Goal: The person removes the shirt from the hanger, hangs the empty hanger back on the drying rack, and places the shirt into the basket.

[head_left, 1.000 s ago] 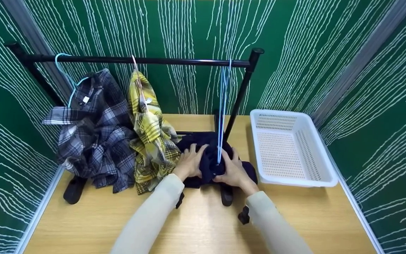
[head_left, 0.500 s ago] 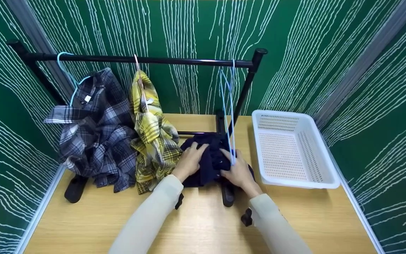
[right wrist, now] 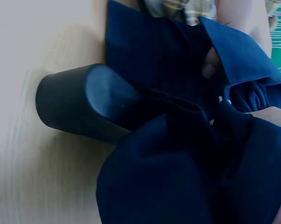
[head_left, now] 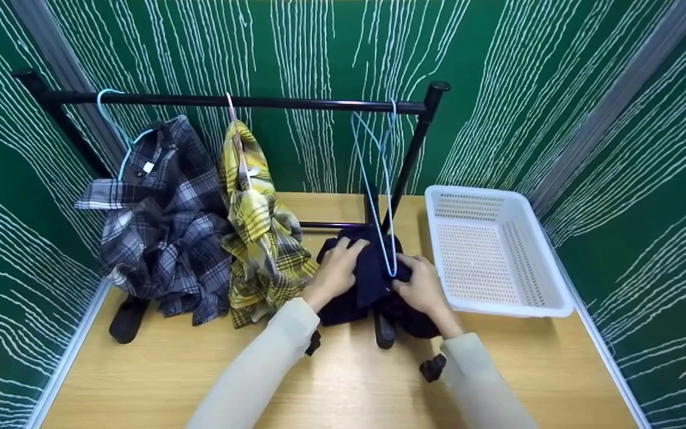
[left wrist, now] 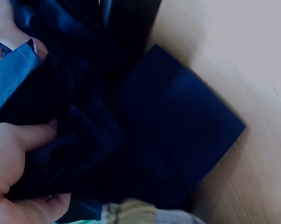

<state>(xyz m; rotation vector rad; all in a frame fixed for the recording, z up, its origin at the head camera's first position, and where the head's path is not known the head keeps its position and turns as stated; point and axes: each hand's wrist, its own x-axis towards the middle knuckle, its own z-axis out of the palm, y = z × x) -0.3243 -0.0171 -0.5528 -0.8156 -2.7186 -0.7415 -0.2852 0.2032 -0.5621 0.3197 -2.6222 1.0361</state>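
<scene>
A bunched navy shirt (head_left: 371, 280) lies on the table at the foot of the rack's right end. My left hand (head_left: 337, 269) grips its left side, and my right hand (head_left: 421, 287) pinches its right side. Between the hands hangs a light blue wire hanger (head_left: 392, 271), hooked on the black rail. Its lower corner reaches down to the cloth near my right fingertips; whether it is inside the shirt I cannot tell. The left wrist view shows the thumb and fingers of my left hand (left wrist: 7, 163) on the dark fabric. A folded band of cloth (right wrist: 243, 51) stands up in the right wrist view.
A black clothes rack (head_left: 319, 105) spans the back. On it hang a grey plaid shirt (head_left: 170, 220) and a yellow plaid shirt (head_left: 253, 208). At the right stands a white plastic basket (head_left: 480, 262). One black rack foot (right wrist: 79, 100) sticks out beside the navy shirt.
Both hands have shifted right with the navy shirt. The blue hanger has turned from edge-on to a wider triangle, its upper corner swinging left.
</scene>
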